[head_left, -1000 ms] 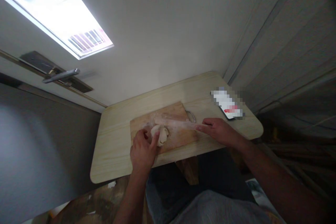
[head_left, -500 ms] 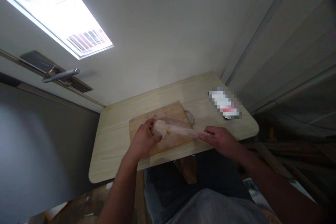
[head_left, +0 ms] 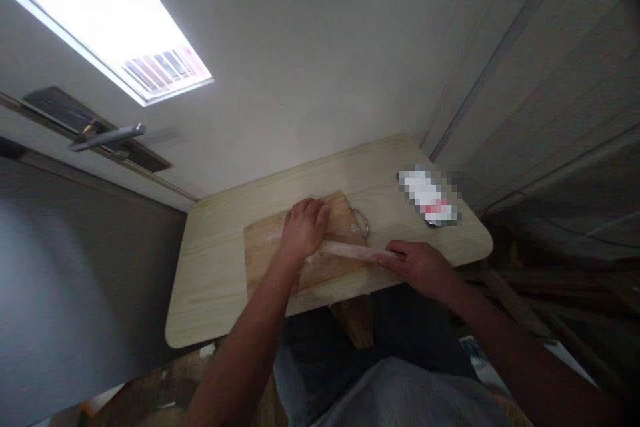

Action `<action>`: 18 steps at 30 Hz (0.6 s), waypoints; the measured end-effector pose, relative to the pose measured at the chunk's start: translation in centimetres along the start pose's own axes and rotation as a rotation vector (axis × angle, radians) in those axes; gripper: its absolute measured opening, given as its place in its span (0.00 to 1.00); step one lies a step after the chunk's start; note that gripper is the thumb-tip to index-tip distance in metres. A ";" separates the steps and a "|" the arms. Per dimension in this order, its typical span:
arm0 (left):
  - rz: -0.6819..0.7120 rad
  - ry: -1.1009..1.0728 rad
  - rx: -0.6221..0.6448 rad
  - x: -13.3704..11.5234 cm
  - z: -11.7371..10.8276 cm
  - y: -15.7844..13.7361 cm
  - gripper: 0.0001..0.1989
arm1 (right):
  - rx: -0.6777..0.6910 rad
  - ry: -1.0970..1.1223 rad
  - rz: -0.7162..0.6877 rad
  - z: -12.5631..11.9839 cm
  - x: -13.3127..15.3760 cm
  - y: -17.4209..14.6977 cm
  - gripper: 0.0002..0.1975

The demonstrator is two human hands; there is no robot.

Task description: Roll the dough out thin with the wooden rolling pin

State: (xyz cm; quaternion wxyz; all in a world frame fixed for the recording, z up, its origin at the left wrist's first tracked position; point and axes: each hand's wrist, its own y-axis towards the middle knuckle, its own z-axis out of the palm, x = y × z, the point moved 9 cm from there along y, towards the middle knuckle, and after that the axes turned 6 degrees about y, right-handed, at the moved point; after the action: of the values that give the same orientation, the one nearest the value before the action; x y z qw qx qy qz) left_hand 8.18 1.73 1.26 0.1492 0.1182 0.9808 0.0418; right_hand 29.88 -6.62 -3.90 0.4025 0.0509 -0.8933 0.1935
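Observation:
My right hand [head_left: 417,265] is wrapped around the right end of a pale, floured rolling pin [head_left: 353,251]. The pin lies slantwise over the wooden cutting board [head_left: 265,255], its left end close to my left hand [head_left: 304,227]. Palm down, my left hand curves its fingers over the spot where a round disc of dough lies. That hand hides nearly all of the dough; only a small pale edge [head_left: 312,257] shows beside the wrist. White flour is smeared across the board.
A light wooden table [head_left: 210,273] carries the board, which has a metal ring handle [head_left: 362,221] on its right side. A blurred-out flat object [head_left: 427,197] rests at the table's right. Behind stands a white door with a metal lever handle [head_left: 110,137].
My left hand has swung up and to the right, from the dough's left side to over it, now covering the disc. My right hand and the rolling pin have barely moved.

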 end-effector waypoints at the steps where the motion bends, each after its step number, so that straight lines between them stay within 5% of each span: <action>1: 0.007 0.037 0.006 -0.2 0.3 -0.2 0.20 | -0.002 -0.025 0.012 -0.1 -0.1 0.1 0.27; 18: -0.012 0.190 0.028 -0.2 1.0 0.4 0.22 | -0.183 -0.231 0.136 -1.4 -1.3 0.9 0.27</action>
State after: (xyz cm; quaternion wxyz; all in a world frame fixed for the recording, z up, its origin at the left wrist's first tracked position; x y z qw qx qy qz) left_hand 8.79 2.15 0.38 0.0543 0.1101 0.9917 0.0383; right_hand 31.52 -5.35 -4.28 0.2862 -0.0248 -0.9489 0.1308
